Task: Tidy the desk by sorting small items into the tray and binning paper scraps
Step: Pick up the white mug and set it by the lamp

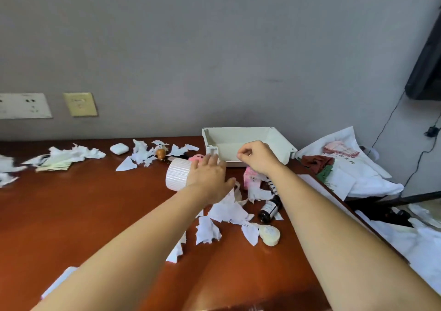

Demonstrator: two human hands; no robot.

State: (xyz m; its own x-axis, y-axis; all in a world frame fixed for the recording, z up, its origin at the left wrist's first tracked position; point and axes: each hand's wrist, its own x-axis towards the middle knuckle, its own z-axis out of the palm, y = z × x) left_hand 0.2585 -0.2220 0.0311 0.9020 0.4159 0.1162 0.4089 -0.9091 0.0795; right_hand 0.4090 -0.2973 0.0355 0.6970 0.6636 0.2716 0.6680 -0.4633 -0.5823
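Left hand [210, 174] open flat over red-brown counter [95, 203]; right hand [259, 157] curled at tray [238, 135], hold unclear. Scraps [229, 209] strewn; grey wall [214, 48] behind.

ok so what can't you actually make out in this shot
Head view:
Right hand: whether its grip holds anything; curled fingers hide it.
Pink toy: mostly behind the left hand.
Bottle label: blurred.
Bin: none in frame.
Tray floor: near part behind the right hand.
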